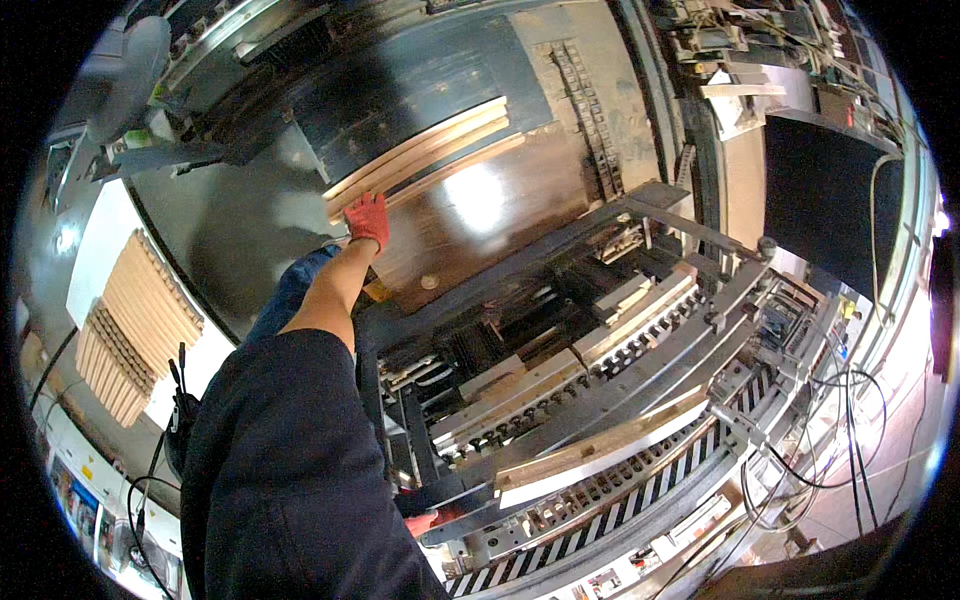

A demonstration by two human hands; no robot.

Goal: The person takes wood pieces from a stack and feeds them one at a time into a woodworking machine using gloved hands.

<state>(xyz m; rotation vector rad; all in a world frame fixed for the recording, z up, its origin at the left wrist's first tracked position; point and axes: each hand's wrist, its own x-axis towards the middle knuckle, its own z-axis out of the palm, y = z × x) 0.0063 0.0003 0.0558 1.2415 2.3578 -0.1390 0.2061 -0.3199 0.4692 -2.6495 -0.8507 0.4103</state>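
machinery fills the view: a big woodworking machine with rows of rollers and grey rails running from about eight o'clock to two o'clock, and beyond it a shiny steel bench at the top. on that bench lies a stack of long pale wooden strips, long axis running from seven o'clock up to two o'clock, its near end at picture centre-left. a dark brown panel sits just beside the strips on their four o'clock side. another bundle of pale strips lies well apart at nine o'clock, on a white surface.

the left hand, in a red glove, is the nearer one: it rests at the lower end of the strips, so the stack stretches away from the grip toward two o'clock. the arm is fully stretched, bare forearm rising from a dark sleeve toward twelve o'clock, palm down, fingers flat and spread rather than curled; the grip looks wide and holds nothing, only pressing on the wood.

the right hand shows only as a sliver of red glove at six o'clock, low against the machine's edge under a grey rail; i cannot tell whether its grip is wide or closed.
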